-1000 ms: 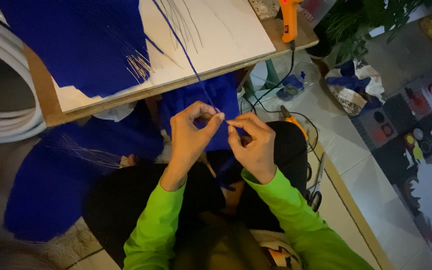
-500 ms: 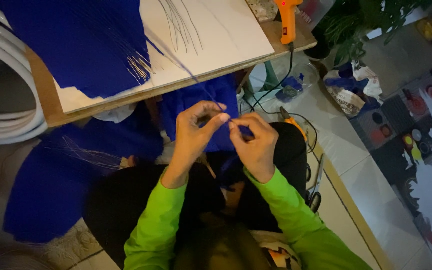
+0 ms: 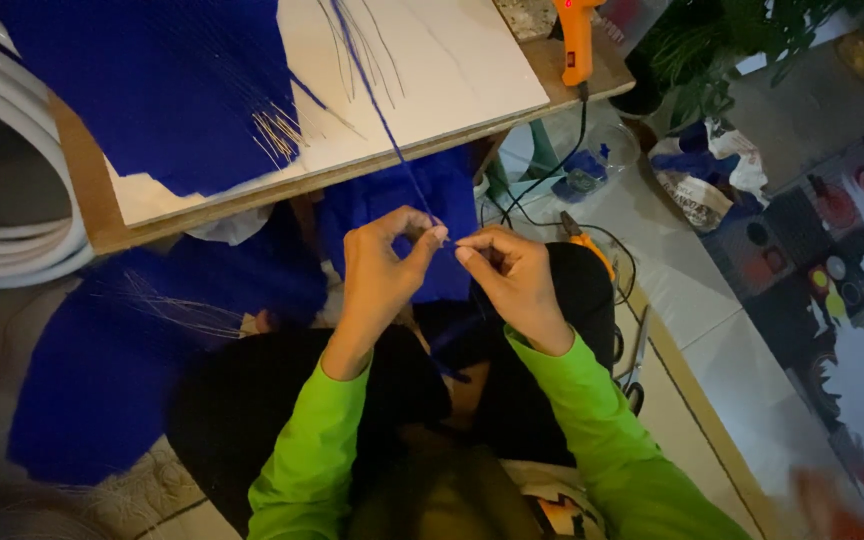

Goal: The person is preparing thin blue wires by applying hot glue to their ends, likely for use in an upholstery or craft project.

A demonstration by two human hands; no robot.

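- The left hand (image 3: 382, 270) pinches a thin blue strand (image 3: 384, 120) between thumb and forefinger.
- The right hand (image 3: 512, 280), fingertips together, grips the same strand just beside it.
- The strand runs far-left over the white board (image 3: 452, 70).

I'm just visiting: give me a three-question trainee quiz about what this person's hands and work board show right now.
1. True or false: the left hand and right hand both pinch a thin blue strand.
2. What colour is the glue gun on the board?
3. Where are the scissors: A on the board, B on the floor by the person's right side?

Key: 1 true; 2 orange; 3 B.
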